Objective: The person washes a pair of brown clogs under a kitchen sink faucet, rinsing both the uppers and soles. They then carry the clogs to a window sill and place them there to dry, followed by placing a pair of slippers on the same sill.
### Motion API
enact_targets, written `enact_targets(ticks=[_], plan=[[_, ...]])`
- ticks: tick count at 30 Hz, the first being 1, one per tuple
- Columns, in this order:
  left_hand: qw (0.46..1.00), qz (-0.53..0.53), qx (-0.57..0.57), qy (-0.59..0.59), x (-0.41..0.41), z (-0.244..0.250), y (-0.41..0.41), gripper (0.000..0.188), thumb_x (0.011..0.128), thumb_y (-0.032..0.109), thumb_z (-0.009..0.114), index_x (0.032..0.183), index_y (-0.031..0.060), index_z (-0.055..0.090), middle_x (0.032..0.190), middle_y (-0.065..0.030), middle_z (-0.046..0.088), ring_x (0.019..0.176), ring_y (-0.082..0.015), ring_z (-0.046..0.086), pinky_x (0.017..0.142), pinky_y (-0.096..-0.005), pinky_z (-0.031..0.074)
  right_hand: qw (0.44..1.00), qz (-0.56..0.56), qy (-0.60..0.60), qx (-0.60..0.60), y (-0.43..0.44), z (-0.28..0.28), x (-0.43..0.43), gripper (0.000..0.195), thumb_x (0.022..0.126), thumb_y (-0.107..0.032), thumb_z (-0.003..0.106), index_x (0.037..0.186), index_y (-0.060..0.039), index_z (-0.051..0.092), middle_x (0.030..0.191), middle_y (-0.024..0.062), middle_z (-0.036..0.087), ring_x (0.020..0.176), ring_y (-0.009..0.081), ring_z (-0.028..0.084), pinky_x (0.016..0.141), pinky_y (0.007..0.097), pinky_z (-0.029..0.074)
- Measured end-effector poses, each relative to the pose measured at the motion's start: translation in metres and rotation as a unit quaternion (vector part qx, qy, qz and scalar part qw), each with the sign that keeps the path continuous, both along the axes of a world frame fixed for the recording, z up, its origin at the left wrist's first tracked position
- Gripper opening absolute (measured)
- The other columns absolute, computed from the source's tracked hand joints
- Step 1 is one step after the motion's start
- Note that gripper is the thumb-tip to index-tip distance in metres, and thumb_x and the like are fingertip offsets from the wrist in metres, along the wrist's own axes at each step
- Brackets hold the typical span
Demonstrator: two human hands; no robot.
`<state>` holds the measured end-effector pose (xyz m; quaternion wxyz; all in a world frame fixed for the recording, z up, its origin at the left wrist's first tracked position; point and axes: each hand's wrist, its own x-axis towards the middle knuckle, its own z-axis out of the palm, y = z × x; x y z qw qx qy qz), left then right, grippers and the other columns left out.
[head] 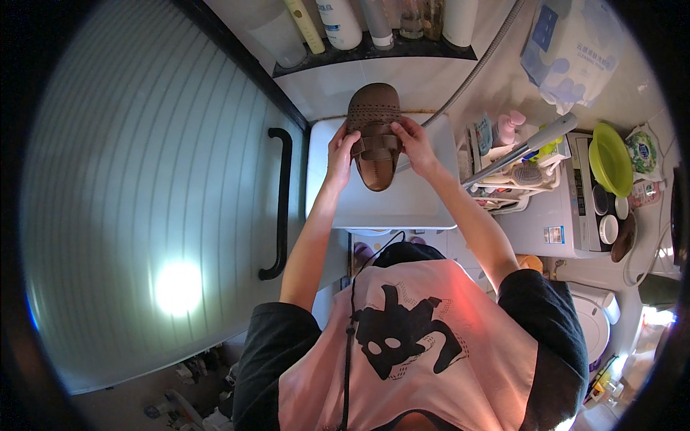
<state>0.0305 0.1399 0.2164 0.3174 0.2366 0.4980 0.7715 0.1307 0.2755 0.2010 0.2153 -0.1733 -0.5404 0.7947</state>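
A brown closed-toe slipper (pixel 375 116) with punched holes and a strap across it is held over a white sink (pixel 388 207). Its rounded toe points away from me, and its open heel with the lighter insole is nearest me. My left hand (pixel 342 153) grips the slipper's left edge, thumb on the strap. On the right edge, beside the strap, my right hand (pixel 416 144) holds it with thumb and fingers. The slipper's underside is hidden.
A black ledge (pixel 431 48) with bottles lies beyond the sink, and a metal hose (pixel 480 62) hangs there. Left stands a ribbed glass door (pixel 161 161) with a black handle (pixel 283 204). Right are a basket (pixel 531 188), a grey-handled rod (pixel 544 134), a washing machine (pixel 544 221) and a green basin (pixel 609 159).
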Motion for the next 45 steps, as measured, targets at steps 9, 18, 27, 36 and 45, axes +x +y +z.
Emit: enact_targets(ticks=[9,18,27,36,45], plan=[[0.991,-0.100,-0.075,-0.051,-0.005,-0.012,-0.011,0.057,0.085,0.044,0.043,0.127,0.0075,0.033,0.118,-0.0034,0.046,0.109,-0.0158,0.042,0.087,-0.0331,0.035,0.995,-0.020,0.036,-0.095,0.004,0.014,0.003,0.024,0.086,-0.021,0.048,0.103,-0.0039,0.049,0.093,0.0019,0.054,0.083,0.0111,0.050,0.072,0.0261,0.043],[0.937,-0.293,0.017,-0.190,0.001,-0.040,-0.015,0.053,0.088,0.045,0.030,0.129,0.0113,0.024,0.125,-0.0107,0.039,0.115,-0.0272,0.038,0.091,-0.0482,0.032,0.963,0.001,0.142,-0.230,0.010,0.027,-0.004,0.024,0.088,-0.019,0.043,0.108,-0.0070,0.046,0.102,0.0033,0.053,0.093,0.0157,0.051,0.080,0.0303,0.043],[0.982,-0.186,-0.009,-0.026,-0.006,-0.032,-0.012,0.061,0.078,0.043,0.055,0.120,0.0029,0.035,0.114,-0.0067,0.049,0.103,-0.0187,0.047,0.086,-0.0370,0.039,0.965,0.030,0.118,-0.232,0.021,0.018,-0.002,0.029,0.089,-0.020,0.034,0.113,-0.0069,0.043,0.107,0.0061,0.053,0.097,0.0187,0.051,0.084,0.0335,0.041],[0.998,0.002,-0.050,0.028,-0.009,-0.027,-0.021,0.067,0.069,0.020,0.070,0.121,-0.0027,0.034,0.110,-0.0115,0.044,0.101,-0.0187,0.045,0.086,-0.0297,0.038,0.982,0.042,0.069,-0.168,0.034,-0.014,0.017,0.031,0.083,-0.015,0.041,0.114,-0.0092,0.042,0.103,0.0038,0.053,0.096,0.0153,0.049,0.084,0.0331,0.038],[0.967,0.067,-0.153,0.193,0.006,0.001,-0.020,0.077,0.060,0.015,0.076,0.120,-0.0051,0.031,0.105,-0.0124,0.045,0.096,-0.0188,0.047,0.082,-0.0276,0.040,0.981,0.074,0.089,-0.159,0.012,-0.003,0.027,0.045,0.080,-0.029,0.057,0.117,-0.0110,0.038,0.116,0.0006,0.044,0.108,0.0148,0.040,0.088,0.0385,0.035]])
